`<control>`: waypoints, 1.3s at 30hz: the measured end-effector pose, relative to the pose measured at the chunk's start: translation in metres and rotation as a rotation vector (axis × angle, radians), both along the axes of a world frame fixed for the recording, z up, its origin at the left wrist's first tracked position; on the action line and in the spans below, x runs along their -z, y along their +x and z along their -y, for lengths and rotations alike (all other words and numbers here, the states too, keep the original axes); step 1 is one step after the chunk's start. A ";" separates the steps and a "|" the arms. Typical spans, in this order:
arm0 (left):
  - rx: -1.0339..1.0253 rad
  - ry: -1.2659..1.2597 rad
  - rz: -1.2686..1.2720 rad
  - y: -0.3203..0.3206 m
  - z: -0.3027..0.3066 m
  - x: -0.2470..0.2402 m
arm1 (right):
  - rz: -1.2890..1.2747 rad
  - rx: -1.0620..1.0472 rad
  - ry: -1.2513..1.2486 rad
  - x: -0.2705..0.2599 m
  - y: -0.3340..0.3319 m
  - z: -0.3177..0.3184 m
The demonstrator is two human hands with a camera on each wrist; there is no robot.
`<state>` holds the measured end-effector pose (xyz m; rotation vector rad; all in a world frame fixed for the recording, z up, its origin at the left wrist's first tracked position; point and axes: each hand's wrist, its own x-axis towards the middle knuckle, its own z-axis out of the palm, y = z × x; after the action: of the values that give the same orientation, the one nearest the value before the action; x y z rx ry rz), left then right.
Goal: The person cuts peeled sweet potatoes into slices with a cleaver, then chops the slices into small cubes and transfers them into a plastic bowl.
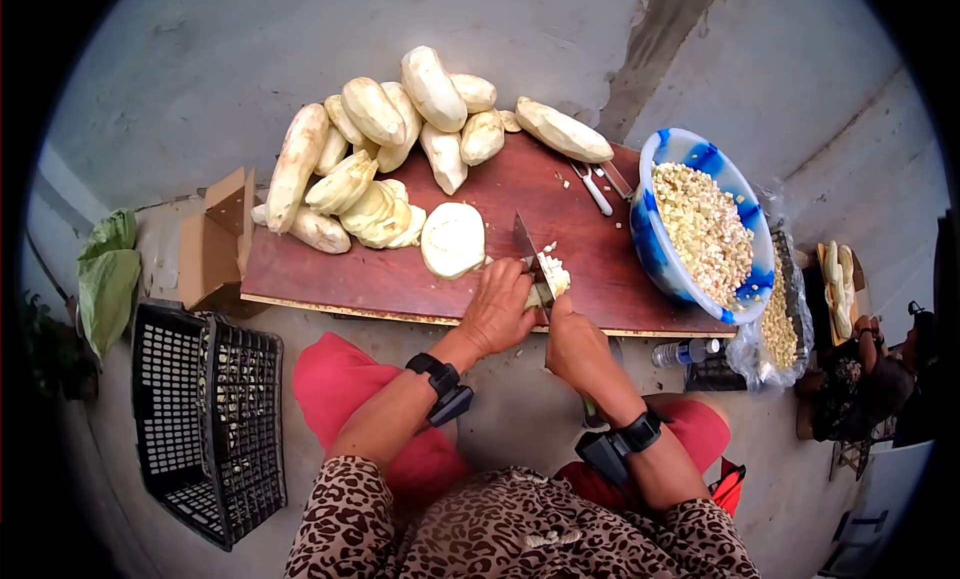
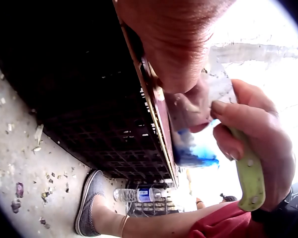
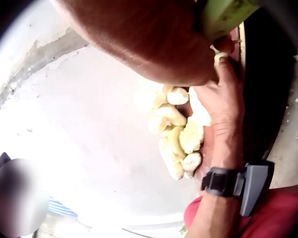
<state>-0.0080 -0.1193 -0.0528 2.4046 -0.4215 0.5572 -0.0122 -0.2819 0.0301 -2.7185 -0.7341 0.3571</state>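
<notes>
My right hand (image 1: 583,351) grips a broad-bladed knife by its light green handle (image 2: 251,183). The knife's blade (image 1: 524,241) stands upright over the near edge of the dark red board (image 1: 400,284). Close beside the blade, my left hand (image 1: 497,307) holds down a cut piece of pale peeled vegetable (image 1: 540,293), its fingers bent over it and mostly hiding it. Small white dice (image 1: 556,271) lie right of the blade. A thick round slice (image 1: 453,240) sits left of the knife, next to overlapping slices (image 1: 380,215).
Several whole peeled vegetables (image 1: 372,111) are heaped along the back. A peeler (image 1: 592,187) lies near a blue-and-white basin (image 1: 650,241) of diced pieces. Black crates (image 1: 245,419) and a cardboard box (image 1: 213,241) stand left; a water bottle (image 1: 678,354) is at right. Another person (image 1: 868,379) sits far right.
</notes>
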 end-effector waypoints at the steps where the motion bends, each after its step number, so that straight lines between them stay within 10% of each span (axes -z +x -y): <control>1: 0.005 0.000 0.000 0.001 0.000 0.000 | 0.030 -0.005 0.011 0.009 0.004 -0.004; 39: 0.022 -0.043 -0.016 -0.009 -0.013 0.001 | 0.092 0.064 0.195 0.018 0.008 -0.002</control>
<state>-0.0173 -0.1065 -0.0536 2.3586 -0.4244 0.5314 -0.0039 -0.2801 0.0117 -2.5798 -0.6671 0.1388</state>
